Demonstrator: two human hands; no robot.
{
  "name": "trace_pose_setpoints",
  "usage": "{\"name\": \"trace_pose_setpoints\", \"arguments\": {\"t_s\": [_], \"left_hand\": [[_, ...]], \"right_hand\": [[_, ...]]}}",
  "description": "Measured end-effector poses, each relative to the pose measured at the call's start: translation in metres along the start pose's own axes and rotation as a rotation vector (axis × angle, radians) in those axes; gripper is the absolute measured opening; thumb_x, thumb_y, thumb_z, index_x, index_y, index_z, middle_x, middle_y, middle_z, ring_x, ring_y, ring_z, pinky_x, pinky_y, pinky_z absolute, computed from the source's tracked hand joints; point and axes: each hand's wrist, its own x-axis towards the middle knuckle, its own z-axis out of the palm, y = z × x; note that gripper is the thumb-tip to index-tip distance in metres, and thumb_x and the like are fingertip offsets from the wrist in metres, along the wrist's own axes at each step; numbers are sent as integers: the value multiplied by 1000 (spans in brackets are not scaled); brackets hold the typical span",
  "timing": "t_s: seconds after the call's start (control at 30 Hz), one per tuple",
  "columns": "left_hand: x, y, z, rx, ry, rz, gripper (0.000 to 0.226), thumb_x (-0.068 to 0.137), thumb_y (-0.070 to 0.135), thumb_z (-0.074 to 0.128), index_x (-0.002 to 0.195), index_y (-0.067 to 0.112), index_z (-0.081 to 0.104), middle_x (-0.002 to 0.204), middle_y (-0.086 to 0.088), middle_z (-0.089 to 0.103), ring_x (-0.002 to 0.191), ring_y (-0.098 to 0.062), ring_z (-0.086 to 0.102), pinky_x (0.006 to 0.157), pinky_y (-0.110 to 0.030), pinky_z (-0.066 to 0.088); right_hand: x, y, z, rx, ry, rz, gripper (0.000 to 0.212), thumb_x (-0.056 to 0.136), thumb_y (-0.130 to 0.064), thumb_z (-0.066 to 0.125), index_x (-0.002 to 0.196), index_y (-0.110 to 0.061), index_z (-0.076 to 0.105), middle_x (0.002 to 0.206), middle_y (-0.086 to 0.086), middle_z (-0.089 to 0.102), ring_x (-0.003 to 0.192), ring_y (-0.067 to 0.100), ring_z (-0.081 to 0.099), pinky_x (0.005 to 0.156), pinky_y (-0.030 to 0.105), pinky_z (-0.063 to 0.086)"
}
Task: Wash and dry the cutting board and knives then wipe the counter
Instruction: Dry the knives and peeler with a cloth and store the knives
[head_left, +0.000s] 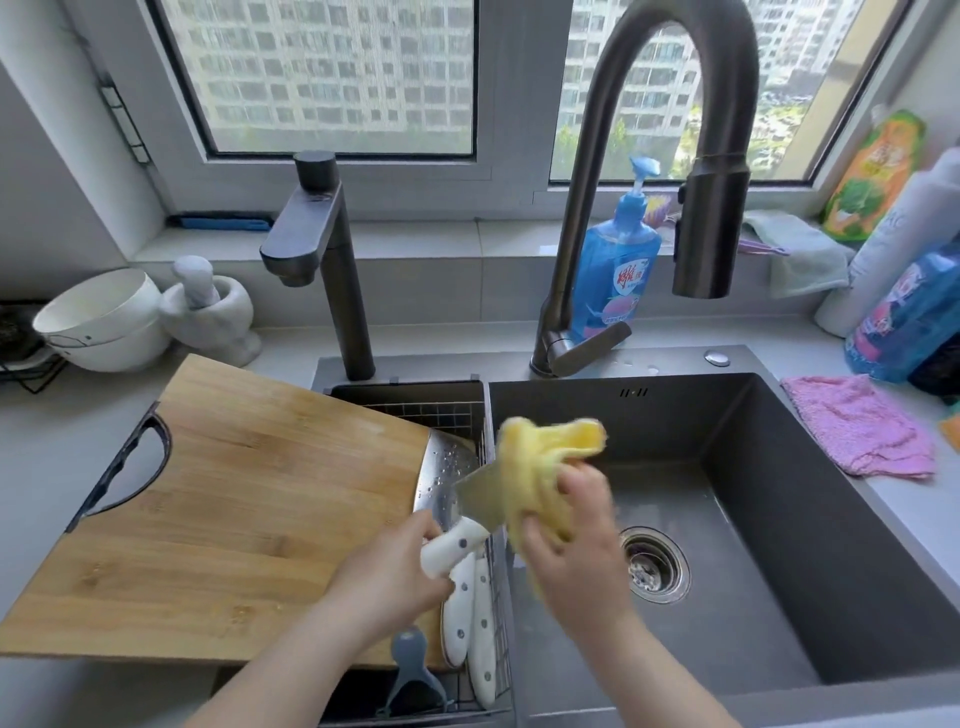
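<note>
My left hand (400, 566) grips the white handle of a knife (480, 501) above the divider between rack and sink. The blade points up and to the right. My right hand (571, 530) holds a yellow cloth (540, 457) wrapped over the blade. The wooden cutting board (223, 514) lies on the counter at the left, its right end over the drain rack. Two more white-handled knives (470, 613) rest in the rack, with a wet steel blade (444, 473) beside the board.
The dark sink basin (779, 545) with its drain (655, 564) lies at the right under a tall faucet (711, 228). A pink cloth (862, 426), soap bottles (618, 260), white bowls (104, 322) and a mortar (218, 317) stand around the counter. A grey peeler (413, 670) lies in the rack.
</note>
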Motion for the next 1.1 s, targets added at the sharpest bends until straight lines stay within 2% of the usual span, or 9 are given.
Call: {"name": "trace_pose_setpoints", "arguments": {"t_s": [0.07,0.13,0.37,0.57,0.63,0.73,0.87,1.0,1.1], "left_hand": [[-4,3,1,-25,5,13,32,79,27,60,107,30,45,100,8,60,80,-14,61,73,-30,51],[-7,2,1,-88,13,11,36,77,25,59,112,28,47,101,7,61,79,-15,62,73,-32,52],[-22,-6,-11,-202,25,41,24,76,18,61,81,35,44,82,7,59,53,-9,54,57,-30,49],[-37,-5,-13,-312,19,79,26,75,12,61,80,33,47,75,4,59,36,-4,47,41,-16,37],[-40,-6,-15,-339,21,75,27,75,10,61,80,33,47,72,4,58,33,-2,46,38,-13,35],[-44,-11,-16,-374,21,51,25,75,11,61,81,32,48,74,4,57,33,-3,47,38,-14,35],[-53,-23,-21,-460,13,-35,19,77,15,62,85,27,49,78,4,57,36,-3,49,41,-15,37],[-64,-34,-31,-503,136,-76,16,72,35,63,79,34,49,78,9,53,53,-2,50,49,-12,36],[-73,-34,-28,-643,273,-110,23,80,19,66,80,37,50,82,8,58,48,2,56,46,-12,39]], "right_hand": [[-4,-1,22,-219,-95,-224,36,67,-27,45,103,-28,47,110,-9,46,82,7,55,57,16,49],[-1,3,31,-318,-126,-312,38,68,-26,44,106,-30,48,112,-9,45,76,11,46,45,17,46],[32,10,7,-383,3,-278,38,71,-20,43,107,-28,50,100,2,71,72,14,37,43,23,46],[61,21,-19,-423,70,-192,39,72,-16,44,102,-10,69,103,11,71,65,33,60,47,32,50],[69,24,-20,-381,102,-99,36,78,-8,51,111,-6,67,113,12,67,83,39,60,64,40,52],[74,27,-14,-332,31,-40,37,85,-4,52,121,-4,59,120,12,62,101,34,56,82,37,45],[83,9,-3,-73,31,181,32,89,-10,45,117,-2,57,93,7,60,86,22,53,69,19,42],[87,-14,4,313,103,429,22,92,-4,42,112,-5,53,77,-2,50,75,17,52,67,28,45],[68,-33,12,432,102,373,18,90,-6,46,104,-14,51,79,-4,52,74,11,53,71,26,46]]}}
